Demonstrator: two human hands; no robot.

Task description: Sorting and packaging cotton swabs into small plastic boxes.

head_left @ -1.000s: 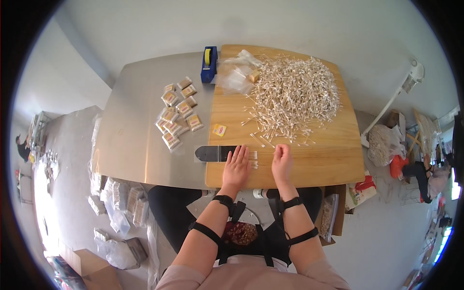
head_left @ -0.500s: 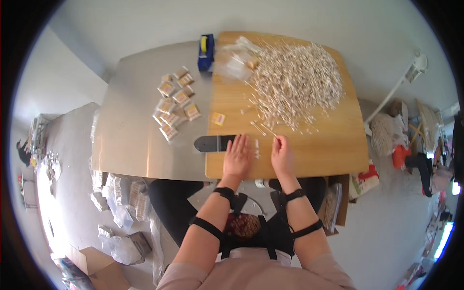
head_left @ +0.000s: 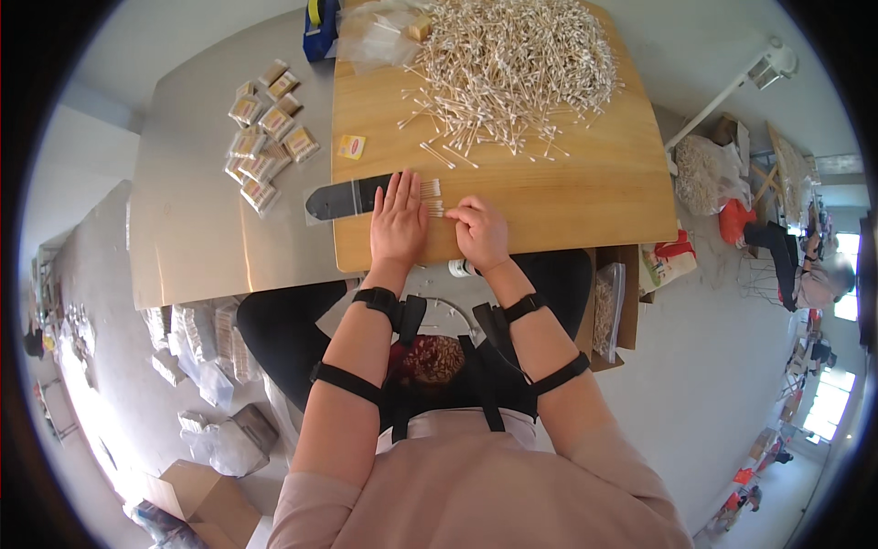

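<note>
My left hand [head_left: 400, 218] lies flat, fingers stretched and together, over the right part of a long black flat strip [head_left: 334, 200] with a rounded left end. A short row of cotton swabs [head_left: 433, 188] sticks out from under its right side, white tips outward. Just right of that row is my right hand [head_left: 481, 229], fingers curled and pinched at the end of the lowest swab; its fingertips partly cover that swab. Beyond both hands spreads a big heap of loose cotton swabs [head_left: 521, 69], a few lying apart at its near edge.
Several small packed boxes [head_left: 261, 146] stand on the metal tabletop [head_left: 192, 220] at left. A yellow-and-white card [head_left: 351, 146] lies on the wooden board [head_left: 585, 192]. At the far side are a blue tape dispenser [head_left: 320, 32] and clear plastic bags [head_left: 380, 37]. An open carton [head_left: 626, 320] stands below right.
My right hand has moved from near the heap's edge leftward to the row of swabs, carrying a swab. My left hand stays flat on the strip. The whole view has shifted.
</note>
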